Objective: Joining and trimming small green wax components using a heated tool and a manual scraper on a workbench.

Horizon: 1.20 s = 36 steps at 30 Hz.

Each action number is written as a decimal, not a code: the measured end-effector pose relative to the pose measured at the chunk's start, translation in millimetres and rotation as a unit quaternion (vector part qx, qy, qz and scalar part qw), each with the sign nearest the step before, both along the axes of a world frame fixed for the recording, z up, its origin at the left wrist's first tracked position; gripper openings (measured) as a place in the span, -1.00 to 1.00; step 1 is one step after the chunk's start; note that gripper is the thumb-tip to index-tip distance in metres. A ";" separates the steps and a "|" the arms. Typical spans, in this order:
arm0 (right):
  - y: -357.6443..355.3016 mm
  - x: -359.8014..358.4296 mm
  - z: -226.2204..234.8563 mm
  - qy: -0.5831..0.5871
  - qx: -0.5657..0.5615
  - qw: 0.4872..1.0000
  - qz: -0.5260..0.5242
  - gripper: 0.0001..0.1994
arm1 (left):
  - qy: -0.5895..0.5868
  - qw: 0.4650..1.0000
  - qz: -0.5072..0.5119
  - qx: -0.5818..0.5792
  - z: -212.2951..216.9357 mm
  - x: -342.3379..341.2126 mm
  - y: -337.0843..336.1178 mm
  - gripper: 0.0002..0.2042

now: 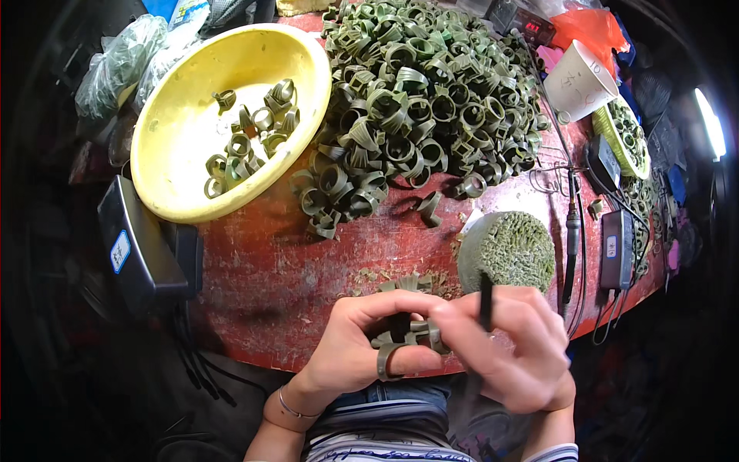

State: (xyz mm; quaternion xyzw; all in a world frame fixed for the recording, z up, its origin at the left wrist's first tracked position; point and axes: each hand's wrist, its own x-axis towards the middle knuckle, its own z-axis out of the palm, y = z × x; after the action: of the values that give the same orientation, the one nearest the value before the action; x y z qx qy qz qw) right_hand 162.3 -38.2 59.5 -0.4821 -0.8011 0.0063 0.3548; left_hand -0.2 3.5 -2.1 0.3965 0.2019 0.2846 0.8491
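Head view: green ring part (pixel 402 339) pinched in left hand (pixel 362 346) over table edge (pixel 254 308). Right hand (pixel 516 346) closed on dark tool (pixel 486 299), tip at part. Trimming step judged underway. Next move likely calls for steady tip, then transfer to yellow bowl (pixel 177 154); pile (pixel 431 100) unprocessed.

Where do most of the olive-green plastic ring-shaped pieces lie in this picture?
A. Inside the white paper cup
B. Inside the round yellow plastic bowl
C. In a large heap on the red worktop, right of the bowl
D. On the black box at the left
C: the big heap of olive-green plastic ring-shaped pieces sits on the red worktop, while the round yellow plastic bowl holds only a handful.
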 end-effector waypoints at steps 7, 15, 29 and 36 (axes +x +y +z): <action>-30.4 -16.4 -10.1 0.262 -0.074 0.948 -0.165 -0.67 | 0.007 0.986 0.083 0.142 -3.3 2.2 2.5 -0.60; -37.2 -21.5 -18.7 0.467 -0.210 0.843 -0.164 -0.64 | 0.065 0.972 0.155 0.163 3.7 8.8 -0.6 -0.67; -31.4 1.1 -19.9 0.510 -0.320 0.795 -0.077 -0.89 | 0.103 0.924 0.164 0.329 4.0 7.0 2.1 -0.65; -28.4 -0.4 -30.4 0.495 -0.250 0.829 -0.074 -0.88 | 0.157 0.944 0.163 0.242 1.0 6.2 -0.9 -0.59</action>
State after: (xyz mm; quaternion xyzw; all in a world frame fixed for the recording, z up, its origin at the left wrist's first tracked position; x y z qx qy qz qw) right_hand 161.9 -66.6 29.1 -0.5441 -0.4509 0.4181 0.5708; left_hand 5.9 2.6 -1.1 0.5909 0.3198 0.3938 0.6273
